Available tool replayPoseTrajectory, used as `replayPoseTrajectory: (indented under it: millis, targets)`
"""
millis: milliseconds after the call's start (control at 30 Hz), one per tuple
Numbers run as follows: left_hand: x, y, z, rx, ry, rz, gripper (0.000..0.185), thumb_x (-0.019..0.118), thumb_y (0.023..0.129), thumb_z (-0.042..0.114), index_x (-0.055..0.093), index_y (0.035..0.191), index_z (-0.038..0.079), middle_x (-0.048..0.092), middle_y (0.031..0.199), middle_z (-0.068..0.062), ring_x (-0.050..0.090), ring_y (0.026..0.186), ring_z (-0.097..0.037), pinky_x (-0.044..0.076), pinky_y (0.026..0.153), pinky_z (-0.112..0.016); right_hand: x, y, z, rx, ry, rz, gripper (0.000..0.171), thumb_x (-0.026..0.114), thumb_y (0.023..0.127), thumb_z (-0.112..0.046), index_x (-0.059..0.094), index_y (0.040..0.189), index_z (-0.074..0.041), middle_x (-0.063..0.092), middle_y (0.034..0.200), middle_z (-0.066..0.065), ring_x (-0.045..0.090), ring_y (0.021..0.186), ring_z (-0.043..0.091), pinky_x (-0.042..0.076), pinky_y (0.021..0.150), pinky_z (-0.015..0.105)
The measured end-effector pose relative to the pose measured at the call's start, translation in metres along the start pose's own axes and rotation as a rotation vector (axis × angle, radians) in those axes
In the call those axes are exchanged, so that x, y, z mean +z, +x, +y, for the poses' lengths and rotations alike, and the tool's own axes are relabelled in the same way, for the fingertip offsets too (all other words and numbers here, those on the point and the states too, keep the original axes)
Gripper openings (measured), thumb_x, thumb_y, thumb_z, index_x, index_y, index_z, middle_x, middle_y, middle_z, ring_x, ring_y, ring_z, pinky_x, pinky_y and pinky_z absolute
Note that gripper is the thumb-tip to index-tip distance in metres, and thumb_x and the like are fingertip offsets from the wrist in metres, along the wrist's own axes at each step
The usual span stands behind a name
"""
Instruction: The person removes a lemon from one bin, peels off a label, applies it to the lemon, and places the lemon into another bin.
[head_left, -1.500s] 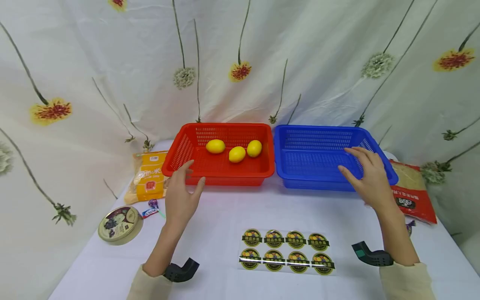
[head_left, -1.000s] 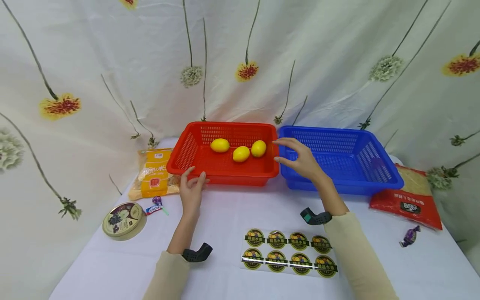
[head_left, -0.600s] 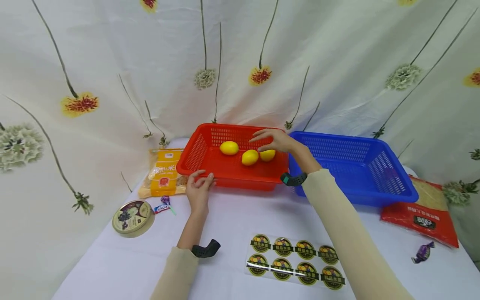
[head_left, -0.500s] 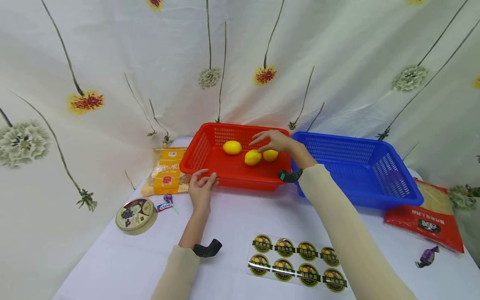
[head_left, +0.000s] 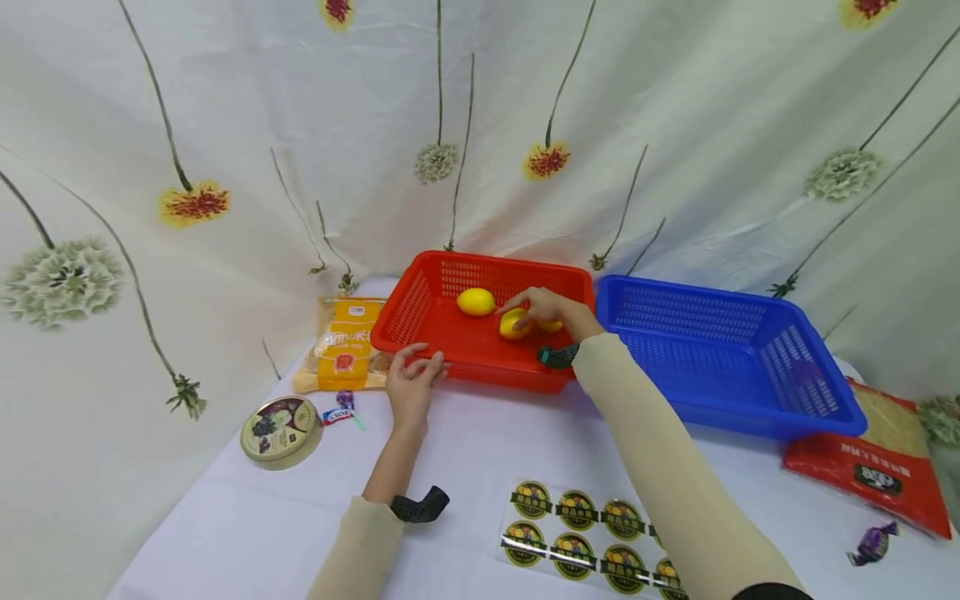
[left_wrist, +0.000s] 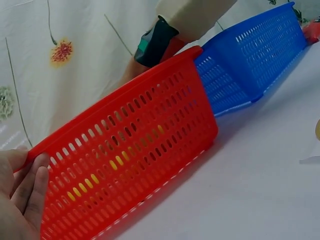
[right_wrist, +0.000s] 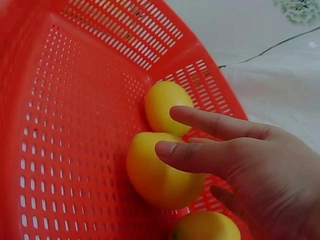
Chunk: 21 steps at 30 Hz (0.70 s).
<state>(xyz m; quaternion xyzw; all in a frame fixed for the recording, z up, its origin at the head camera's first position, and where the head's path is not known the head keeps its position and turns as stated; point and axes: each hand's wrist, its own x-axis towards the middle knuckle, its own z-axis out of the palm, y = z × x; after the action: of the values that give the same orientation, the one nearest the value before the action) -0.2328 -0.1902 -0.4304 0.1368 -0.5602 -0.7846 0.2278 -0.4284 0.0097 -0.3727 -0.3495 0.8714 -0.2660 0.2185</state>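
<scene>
Head view shows the right hand inside the red basket, fingers laid over the middle lemon and starting to curl about it, thumb side hidden; a second lemon lies free toward the basket's back wall, and a third lemon sits by the palm near the right wall. Left hand pinches the basket's front rim at its left corner. Bare basket floor stays open left of the lemons. Blue basket stands just beside, empty-floored, at the table's right. Half a second ago the right fingers hovered above the lemons; now they rest on the middle one.
</scene>
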Motion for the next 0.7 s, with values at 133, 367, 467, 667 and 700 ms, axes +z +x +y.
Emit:
replayPoseTrajectory:
  millis: [133,367,467,667,700]
  targets:
    - [-0.001,-0.001,0.001,0.004,0.004,-0.008,0.033,0.071,0.080,0.014,0.055,0.109,0.009,0.062,0.074,-0.005,0.067,0.077,-0.021,0.053,0.077,-0.034,0.005,0.003,0.004,0.057,0.026,-0.016,0.042,0.068,0.084,-0.015,0.060,0.125,-0.018,0.054,0.123,0.004,0.038,0.119,0.025,0.031,0.102,0.044]
    - [0.000,-0.002,0.001,0.021,-0.015,-0.017,0.032,0.071,0.080,0.011,0.055,0.108,0.008,0.062,0.073,-0.006,0.068,0.074,-0.022,0.050,0.082,-0.044,0.007,0.002,0.007,0.068,0.039,-0.001,0.046,0.068,0.084,-0.012,0.057,0.128,-0.018,0.049,0.127,0.007,0.039,0.114,0.025,0.034,0.100,0.041]
    - [0.001,-0.002,0.002,0.024,-0.007,-0.018,0.033,0.071,0.081,0.012,0.054,0.108,0.008,0.062,0.073,-0.005,0.068,0.074,-0.021,0.051,0.081,-0.043,0.006,0.003,0.005,0.060,0.044,0.034,0.041,0.068,0.084,-0.013,0.061,0.124,-0.017,0.051,0.124,0.007,0.040,0.112,0.024,0.037,0.097,0.039]
    - [0.001,-0.002,0.001,0.026,0.000,-0.006,0.032,0.070,0.081,0.012,0.054,0.109,0.007,0.062,0.074,-0.006,0.067,0.075,-0.021,0.051,0.081,-0.041,0.005,0.002,-0.004,0.034,0.026,0.014,0.037,0.065,0.086,-0.011,0.061,0.122,-0.008,0.057,0.123,0.007,0.042,0.118,0.025,0.039,0.098,0.036]
    - [0.001,-0.002,0.001,0.021,-0.001,-0.004,0.032,0.070,0.081,0.012,0.055,0.109,0.008,0.062,0.074,-0.006,0.067,0.075,-0.021,0.051,0.081,-0.042,0.006,0.001,-0.005,0.049,0.024,-0.006,0.038,0.066,0.086,-0.011,0.060,0.123,-0.008,0.057,0.124,0.007,0.041,0.119,0.025,0.039,0.098,0.036]
